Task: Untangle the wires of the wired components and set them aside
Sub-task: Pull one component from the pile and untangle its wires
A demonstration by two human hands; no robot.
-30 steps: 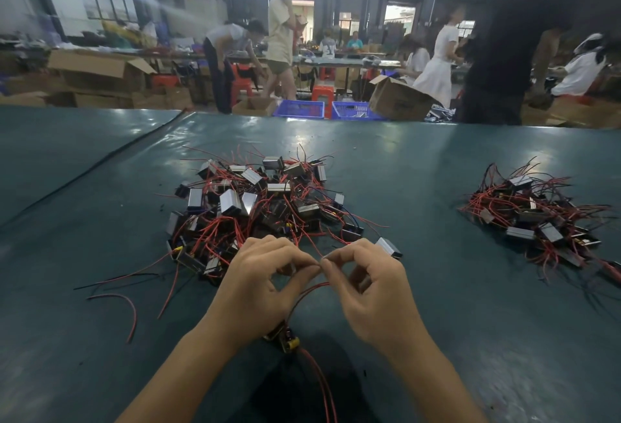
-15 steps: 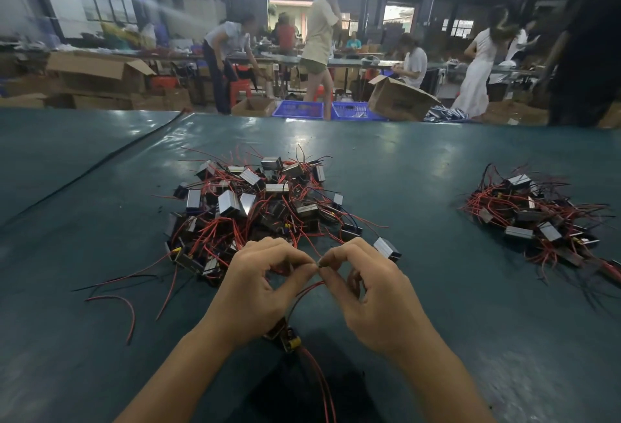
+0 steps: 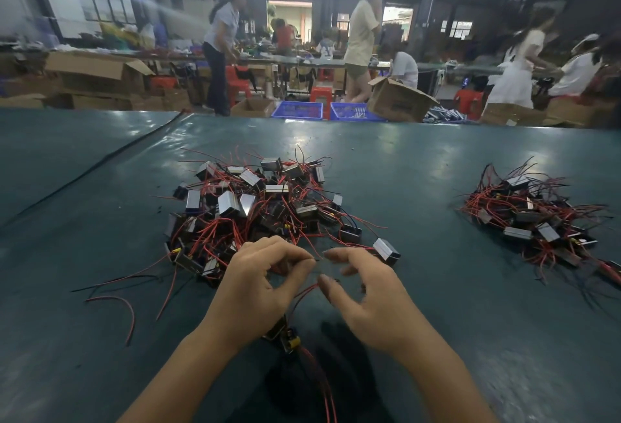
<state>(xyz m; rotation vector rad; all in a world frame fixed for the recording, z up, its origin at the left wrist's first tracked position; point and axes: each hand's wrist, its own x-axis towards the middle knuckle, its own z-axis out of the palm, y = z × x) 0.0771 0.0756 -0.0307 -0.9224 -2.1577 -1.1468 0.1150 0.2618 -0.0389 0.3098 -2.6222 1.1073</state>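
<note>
Teal table (image 3: 437, 187): tangled component pile (image 3: 235, 207), smaller pile (image 3: 531, 217) right

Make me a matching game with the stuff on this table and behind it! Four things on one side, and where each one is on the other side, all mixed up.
Things:
1. big tangled pile
2. smaller pile
3. blue crates
4. component with a yellow part

Places:
A. far right on the table
B. close under the left hand
C. middle of the table
D. on the floor beyond the table

Pairs: 1-C, 2-A, 3-D, 4-B.
</note>
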